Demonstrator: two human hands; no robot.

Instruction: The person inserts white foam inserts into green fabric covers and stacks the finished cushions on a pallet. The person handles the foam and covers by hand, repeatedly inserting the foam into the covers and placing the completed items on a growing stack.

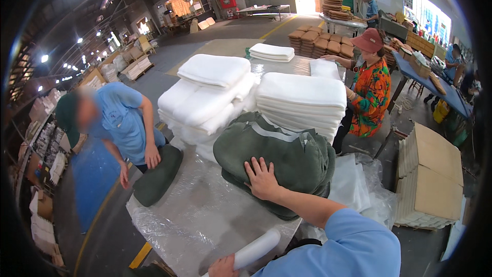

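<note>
My right hand [264,179] lies flat with its fingers spread on a pile of dark green fabric covers [241,146]. A grey strip shows along the pile's top. Low in the view, my left hand [224,266] is closed round a long white padding piece [259,249] with a rounded end; part of this hand is cut off by the lower edge. Behind the green pile stand a stack of folded white pads [302,92] and a puffier white stack [210,92]. At the table's left edge, a co-worker's hands are at another green cushion-shaped piece [160,174].
The table [174,231] is covered with clear plastic film. A co-worker in blue [123,118] stands left; another in a patterned shirt [369,97] works at the far right side. Stacked cardboard sheets [435,174] and plastic-wrapped white material [353,184] lie to the right.
</note>
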